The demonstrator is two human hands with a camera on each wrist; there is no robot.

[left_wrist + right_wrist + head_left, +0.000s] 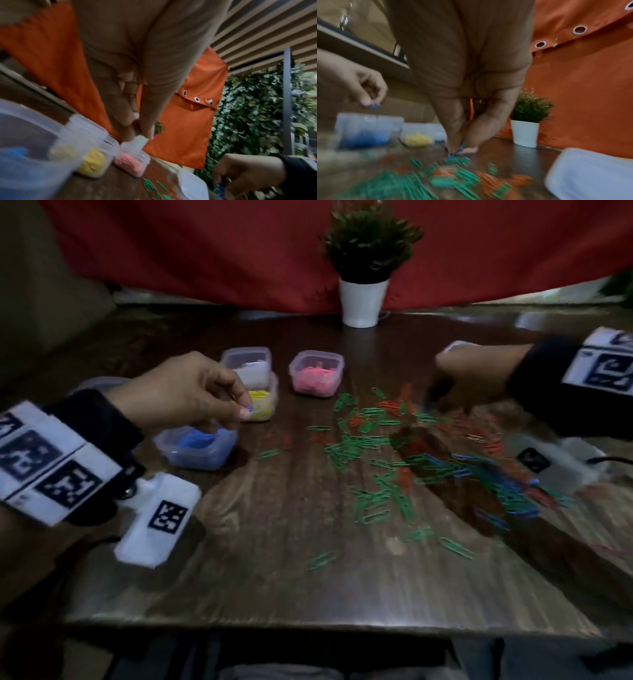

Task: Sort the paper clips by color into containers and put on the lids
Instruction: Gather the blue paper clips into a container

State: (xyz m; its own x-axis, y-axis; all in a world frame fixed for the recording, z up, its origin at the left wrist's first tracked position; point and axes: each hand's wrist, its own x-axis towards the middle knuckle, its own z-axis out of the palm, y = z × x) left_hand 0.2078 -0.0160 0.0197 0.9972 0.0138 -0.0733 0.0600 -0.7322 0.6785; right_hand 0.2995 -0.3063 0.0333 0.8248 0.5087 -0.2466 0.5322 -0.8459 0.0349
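My left hand (247, 407) pinches a blue paper clip (252, 407) between thumb and forefinger, above the near edge of the yellow-clip container (263, 402) and just beyond the blue-clip container (197, 448). My right hand (430, 402) reaches into the loose pile of green, orange and blue clips (376, 446) and pinches a blue clip (453, 153) at the table surface. The pink-clip container (317, 378) and the white-clip container (246, 364) stand open behind. In the left wrist view my left fingertips (126, 135) are pressed together.
A potted plant in a white pot (363, 302) stands at the table's back edge before a red cloth. A clear lid (590, 173) lies at the right of the pile, another (92, 383) behind my left wrist. The dark wooden table (274, 542) shows bare wood at the front.
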